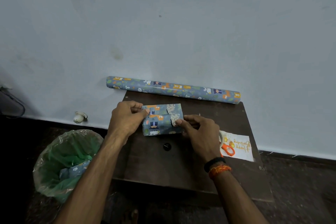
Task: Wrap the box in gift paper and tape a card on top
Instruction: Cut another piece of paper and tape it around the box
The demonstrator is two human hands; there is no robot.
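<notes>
We see the small box wrapped in blue-grey animal-print gift paper (pixel 162 119) sitting mid-back on the dark brown wooden table (pixel 163 165), overlap seam running along its top, two paper layers meeting there. Left hand (pixel 127 117) pinches the paper at the box's left end, thumb on the seam; right hand (pixel 199 129) pinches the right end of the upper flap, fingers curled. No tape visible on the seam (hard to tell, though), so if either pinch slips we judge the flap springs open and the wrap loosens. Tape roll (pixel 221 139) is half hidden behind the right hand, beside orange-handled scissors (pixel 228 149) on the white birthday card (pixel 240 148); reaching for it frees one end. Printed paper roll (pixel 172 89) lies against the wall, lined bin (pixel 67 162) at left
</notes>
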